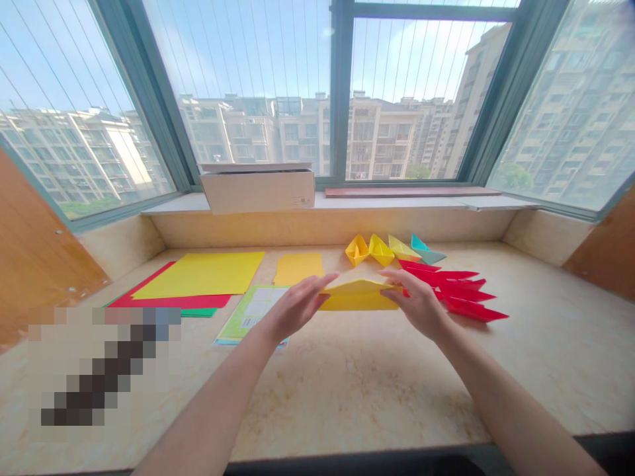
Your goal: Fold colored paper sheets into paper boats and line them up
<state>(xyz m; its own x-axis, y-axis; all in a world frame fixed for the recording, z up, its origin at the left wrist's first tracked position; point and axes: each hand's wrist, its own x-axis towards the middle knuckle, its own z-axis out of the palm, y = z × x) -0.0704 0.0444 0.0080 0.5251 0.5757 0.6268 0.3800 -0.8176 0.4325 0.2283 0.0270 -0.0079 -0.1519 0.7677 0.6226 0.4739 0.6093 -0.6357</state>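
Note:
A partly folded sheet of yellow paper point(360, 301) is held up between my two hands, its upper edge peaked in the middle. My left hand point(297, 304) pinches the sheet's left end between thumb and fingers. At the right end, my right hand point(414, 301) grips it the same way. Just behind and beside my right hand lie several red folded paper pieces point(469, 291). Beyond the sheet stands a row of folded paper boats, among them an orange one point(357, 250), a yellow one point(381, 250) and a teal one point(426, 251).
Large yellow sheets point(203, 274) lie on red point(163, 303) and green paper point(201, 313) at the left. A smaller orange-yellow sheet point(297, 268) and a printed green packet point(238, 320) lie near my left hand. A white box point(258, 190) stands on the window ledge point(387, 201).

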